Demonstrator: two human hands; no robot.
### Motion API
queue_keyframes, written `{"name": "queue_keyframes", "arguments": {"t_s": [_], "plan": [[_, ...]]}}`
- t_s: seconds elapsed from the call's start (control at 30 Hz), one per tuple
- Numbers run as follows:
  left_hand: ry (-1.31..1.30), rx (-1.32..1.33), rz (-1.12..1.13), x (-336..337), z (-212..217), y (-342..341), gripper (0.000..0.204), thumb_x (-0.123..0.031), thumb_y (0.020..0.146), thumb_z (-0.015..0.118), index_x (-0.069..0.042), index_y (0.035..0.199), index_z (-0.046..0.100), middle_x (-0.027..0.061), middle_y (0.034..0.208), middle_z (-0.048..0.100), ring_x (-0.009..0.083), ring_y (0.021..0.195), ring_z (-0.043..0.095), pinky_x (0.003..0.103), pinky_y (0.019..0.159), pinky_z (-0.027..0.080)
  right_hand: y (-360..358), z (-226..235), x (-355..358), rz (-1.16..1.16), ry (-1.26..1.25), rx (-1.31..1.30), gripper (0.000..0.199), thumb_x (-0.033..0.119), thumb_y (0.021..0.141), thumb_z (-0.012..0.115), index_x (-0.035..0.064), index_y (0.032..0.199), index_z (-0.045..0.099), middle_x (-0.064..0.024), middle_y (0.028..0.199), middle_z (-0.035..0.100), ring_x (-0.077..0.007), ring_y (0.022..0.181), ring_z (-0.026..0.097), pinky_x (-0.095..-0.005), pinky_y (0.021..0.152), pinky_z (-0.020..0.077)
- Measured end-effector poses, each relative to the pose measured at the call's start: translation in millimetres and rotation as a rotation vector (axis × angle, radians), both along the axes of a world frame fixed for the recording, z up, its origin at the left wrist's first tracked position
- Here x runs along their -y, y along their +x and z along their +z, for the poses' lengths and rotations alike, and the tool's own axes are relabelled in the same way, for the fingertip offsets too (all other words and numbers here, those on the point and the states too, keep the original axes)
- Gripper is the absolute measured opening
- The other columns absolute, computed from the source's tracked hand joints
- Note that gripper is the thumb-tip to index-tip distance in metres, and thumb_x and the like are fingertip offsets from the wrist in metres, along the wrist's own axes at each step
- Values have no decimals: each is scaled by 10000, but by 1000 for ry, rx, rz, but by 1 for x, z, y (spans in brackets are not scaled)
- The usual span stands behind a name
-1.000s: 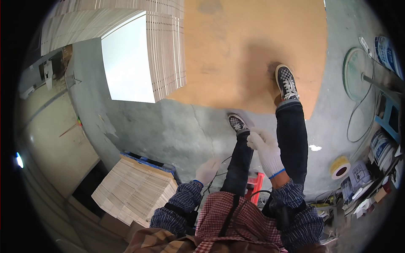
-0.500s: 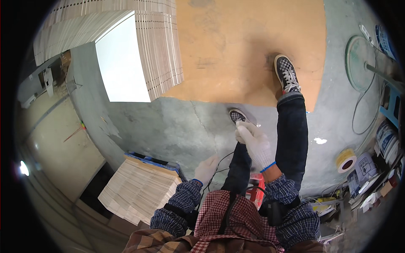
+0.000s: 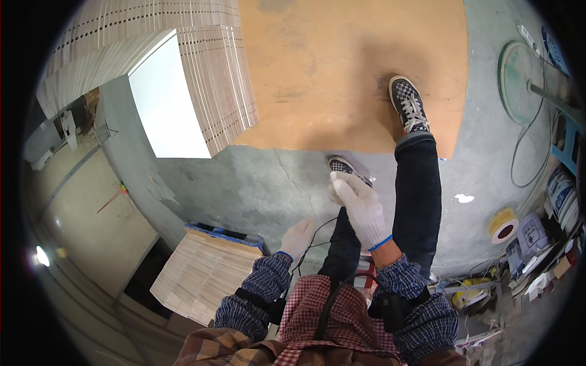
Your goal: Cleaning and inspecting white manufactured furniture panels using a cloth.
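My right hand point(image 3: 359, 204), in a white knitted glove with a blue cuff, is raised in front of my legs. Its fingers are curled with the thumb laid against them, and whatever they may hold is hidden. Lower and to the left hangs my left hand point(image 3: 297, 238), gloved the same way; its fingers blend together and their pose is unclear. Neither hand touches the stacks. At upper left stands a large stack of cut boards point(image 3: 217, 85) with a blank white panel point(image 3: 168, 97) at its near end.
My feet in checkered shoes point(image 3: 408, 100) stand by a tan sheet point(image 3: 342, 67) on the grey floor. A second board stack point(image 3: 204, 274) rests on a blue pallet at lower left. To the right are a tape roll point(image 3: 504, 225), a round green base point(image 3: 516, 76), a cable and buckets.
The view has shifted slightly, and the large stack appears a little lower and further left. My right hand keeps its curled pose; my left hand has barely moved.
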State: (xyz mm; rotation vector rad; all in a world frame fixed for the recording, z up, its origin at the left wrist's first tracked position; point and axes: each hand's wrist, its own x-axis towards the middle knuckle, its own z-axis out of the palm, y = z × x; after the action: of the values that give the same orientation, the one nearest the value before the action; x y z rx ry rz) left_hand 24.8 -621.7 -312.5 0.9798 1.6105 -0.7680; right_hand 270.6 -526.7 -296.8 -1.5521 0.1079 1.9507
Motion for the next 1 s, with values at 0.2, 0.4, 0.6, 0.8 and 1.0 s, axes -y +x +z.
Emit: {"name": "queue_keyframes", "arguments": {"t_s": [0.2,0.4,0.6,0.8,1.0], "plan": [[-76,25,44,-13,-4,23,506,-531,1023,420,-188,1324,637,194,1275,664,433,1211,588,473,1026,452,14,1,-9,-45,-7,-23,363,192,1038,586,-61,1296,625,-49,1010,656,-128,948,623,-291,922,518],[-71,45,22,-20,-8,28,546,-543,1023,422,-172,1375,614,180,1308,657,415,1240,582,457,1044,446,18,0,-12,-78,-16,-47,368,191,1042,573,-74,1293,619,-66,1019,663,-138,954,627,-300,920,516],[-85,31,23,-30,-4,33,547,-526,1034,406,-160,1388,606,174,1355,633,398,1267,569,445,1065,438,17,1,-15,-113,-6,-36,367,199,1041,575,-67,1289,627,-78,1021,678,-144,963,642,-295,909,515],[270,173,-141,8,-8,1,513,-455,1052,393,-98,1340,625,162,1234,660,373,1157,609,424,1016,460,12,-3,-14,-94,49,0,375,214,1037,590,-70,1278,636,-95,1054,700,-149,948,675,-296,894,555],[201,96,129,-3,34,16,470,-455,1046,432,-85,1220,665,145,972,722,365,975,670,421,877,497,25,-16,-6,-74,92,69,400,247,1022,620,-76,1258,645,-108,1036,710,-159,895,696,-281,837,579]]}}
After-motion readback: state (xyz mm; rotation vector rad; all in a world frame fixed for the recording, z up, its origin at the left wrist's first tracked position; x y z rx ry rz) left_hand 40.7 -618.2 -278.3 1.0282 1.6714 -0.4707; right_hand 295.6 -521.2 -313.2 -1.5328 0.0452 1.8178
